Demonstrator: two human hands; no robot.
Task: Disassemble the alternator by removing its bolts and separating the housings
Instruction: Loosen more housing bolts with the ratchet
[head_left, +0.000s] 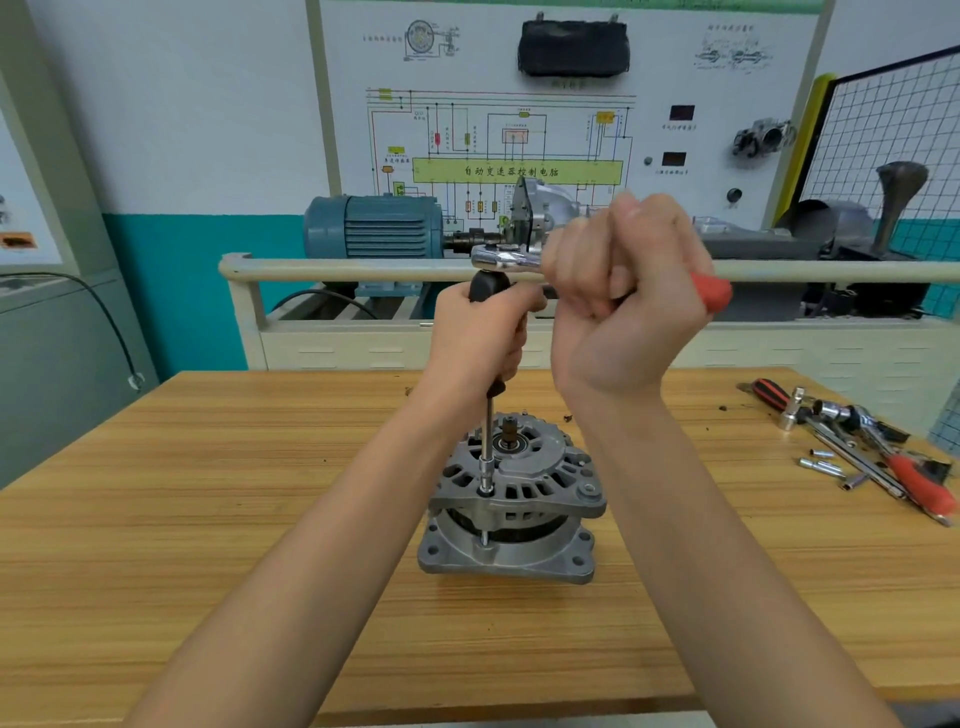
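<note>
Alternator (511, 499) stands upright at desk (208, 519) centre, pulley shaft up, a gap showing between its upper and lower housings. Socket (485, 475) on a long extension sits on a bolt at the alternator's 9 o'clock edge; bolt head hidden under the socket. Left hand (480, 338) grips the black extension handle (488, 286), directly above the alternator. Right hand (631, 291) clenched round the ratchet (506, 258) handle, at 1 o'clock from the left; only chrome head and red grip end visible. Loose sockets and wrenches (862, 447) at 3 o'clock by the desk edge, details blurred.
</note>
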